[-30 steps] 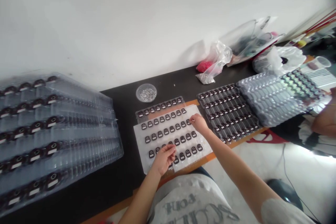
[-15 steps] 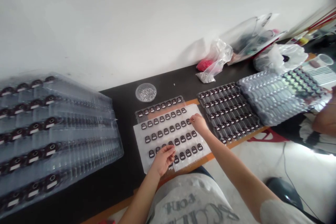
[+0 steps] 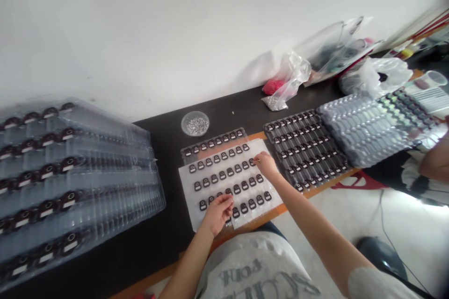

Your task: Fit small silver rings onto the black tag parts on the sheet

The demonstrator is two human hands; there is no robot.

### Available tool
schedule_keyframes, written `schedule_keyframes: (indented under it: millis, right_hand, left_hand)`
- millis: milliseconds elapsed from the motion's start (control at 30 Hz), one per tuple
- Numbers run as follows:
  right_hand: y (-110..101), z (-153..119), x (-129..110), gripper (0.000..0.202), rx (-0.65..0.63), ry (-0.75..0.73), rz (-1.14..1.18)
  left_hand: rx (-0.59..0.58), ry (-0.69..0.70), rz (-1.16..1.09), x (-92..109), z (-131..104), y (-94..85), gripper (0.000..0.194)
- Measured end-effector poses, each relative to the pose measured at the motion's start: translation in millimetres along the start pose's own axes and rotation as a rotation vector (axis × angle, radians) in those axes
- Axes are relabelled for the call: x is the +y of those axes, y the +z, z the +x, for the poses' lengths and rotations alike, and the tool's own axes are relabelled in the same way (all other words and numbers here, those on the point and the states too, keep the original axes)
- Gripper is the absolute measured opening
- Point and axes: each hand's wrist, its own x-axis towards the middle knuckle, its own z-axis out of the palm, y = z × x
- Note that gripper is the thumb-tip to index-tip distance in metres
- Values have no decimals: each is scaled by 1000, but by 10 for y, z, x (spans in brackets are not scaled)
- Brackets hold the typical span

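Rows of small dark tag-shaped pieces, each with a white label, lie on a white sheet [image 3: 188,188] over a clear plastic tray [image 3: 185,148]. My right hand [image 3: 265,165] is at the right end of the second row, thumb and fingers pinched at a dark piece [image 3: 252,162]; anything small between the fingertips is too tiny to make out. Over the lower left part of the sheet, my left hand [image 3: 219,213] hovers with thumb and fingertips pressed together. What it holds, if anything, cannot be made out. It hides some pieces of the lower rows.
A round clear dish [image 3: 195,124] of small shiny metal bits stands behind the sheet. Tall stacked trays [image 3: 115,173] fill the left. Another filled tray [image 3: 307,149] and a clear tray stack [image 3: 354,126] lie right. Plastic bags [image 3: 293,74] rest by the wall; another person's arm [image 3: 435,159] shows right.
Both hands stay almost where they were, still pinched. Only a very slight shift of the view shows.
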Motion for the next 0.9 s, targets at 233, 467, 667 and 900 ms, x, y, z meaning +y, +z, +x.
schedule_keyframes:
  millis: [233,467,667,900]
  right_hand:
    - [0,-24,4,10,27,-15,16]
    - [15,-23,11,11,36,-21,25]
    - [9,-38,3,10,39,-18,37]
    - [2,-49,-10,9,38,-17,50]
  left_hand:
    - [8,2,-6,-9,0,-20,27]
    - [19,7,4,-13,0,-26,27]
    - [16,9,5,-16,0,-39,27]
    - [14,10,15,-17,-8,-30,25]
